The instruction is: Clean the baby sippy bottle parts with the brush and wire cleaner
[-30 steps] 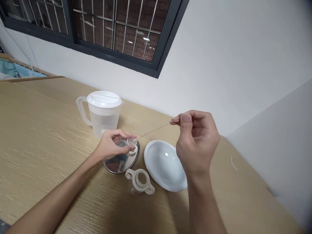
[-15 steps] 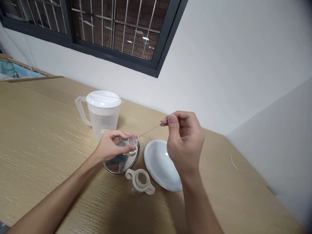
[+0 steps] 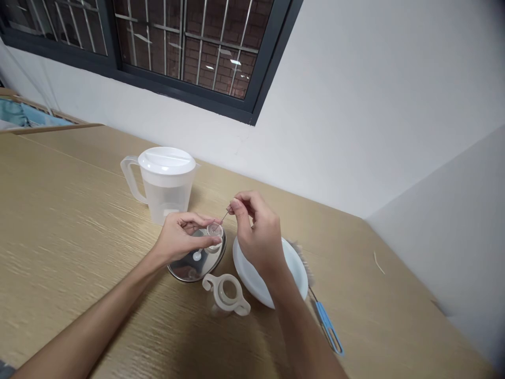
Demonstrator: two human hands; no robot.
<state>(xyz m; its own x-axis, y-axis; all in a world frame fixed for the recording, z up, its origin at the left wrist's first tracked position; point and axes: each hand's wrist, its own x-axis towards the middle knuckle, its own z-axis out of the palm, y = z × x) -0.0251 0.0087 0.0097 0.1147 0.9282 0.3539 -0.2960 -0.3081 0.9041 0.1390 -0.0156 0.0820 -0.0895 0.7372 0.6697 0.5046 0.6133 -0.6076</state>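
My left hand (image 3: 182, 238) pinches a small clear plastic round piece (image 3: 215, 229) by its rim, between thumb and fingers. It is above a shiny metal plate (image 3: 185, 271). Just below, a small white knob (image 3: 197, 256) shows over the plate; I cannot tell what it joins. My right hand (image 3: 256, 226) is closed on a thin metal wire rod (image 3: 224, 216), whose lower end goes into the round piece. Only a short length of the rod shows between the two hands. A clear cup with a two-handled whitish ring (image 3: 236, 307) stands nearer me.
A white bowl (image 3: 294, 263) sits partly under my right forearm. Beside it lies a bottle brush with a blue handle (image 3: 329, 326). Behind my left hand stands a lidded translucent pitcher (image 3: 168, 195). A thin pale strip (image 3: 379, 263) lies at the right.
My right hand has moved left and slightly down toward my left hand, so less of the rod shows. The blue-handled brush has come into view. My left hand has stayed almost still.
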